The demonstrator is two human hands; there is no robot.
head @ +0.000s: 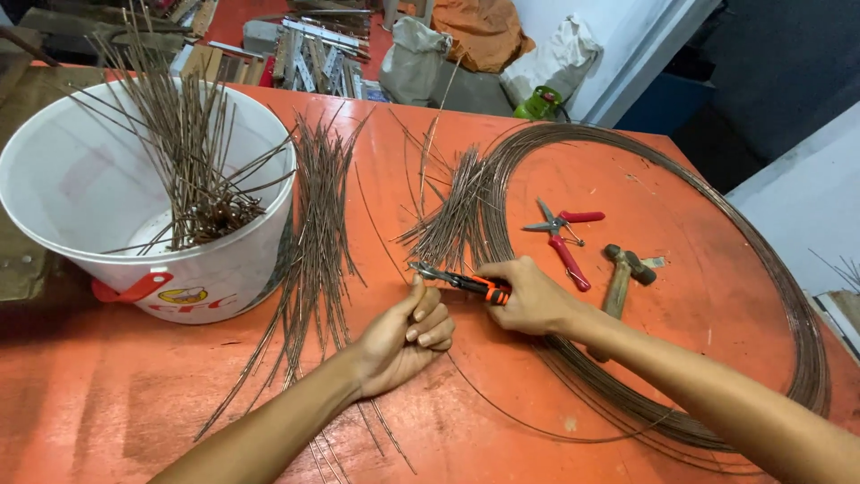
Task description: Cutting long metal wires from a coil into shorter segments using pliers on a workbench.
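Your right hand (536, 296) is closed in a firm grip around the orange-and-black handles of the wire cutters (457, 281), whose jaws point toward nine o'clock; your left hand (408, 336) sits just beside those jaws, its grip together with the thumb raised and the fingers curled, pinching a thin wire (381, 235) right at the cutter's tip; both hands meet near the middle of the orange worktop (107, 394).

At twelve o'clock from the cutters lies a small fan of cut wire pieces (448, 215), touching the inner edge of the big wire coil (761, 269), which sweeps around the right half of the worktop and passes under your right forearm; inside the coil, at two o'clock from your right hand, lie red-handled pliers (566, 237) and, just beside them, a wooden-handled hammer (620, 273).

At ten o'clock from your left hand a longer bundle of cut wires (318, 206) lies spread on the worktop, touching the white bucket (81, 188) at far nine o'clock; more cut lengths stand tilted inside that bucket.
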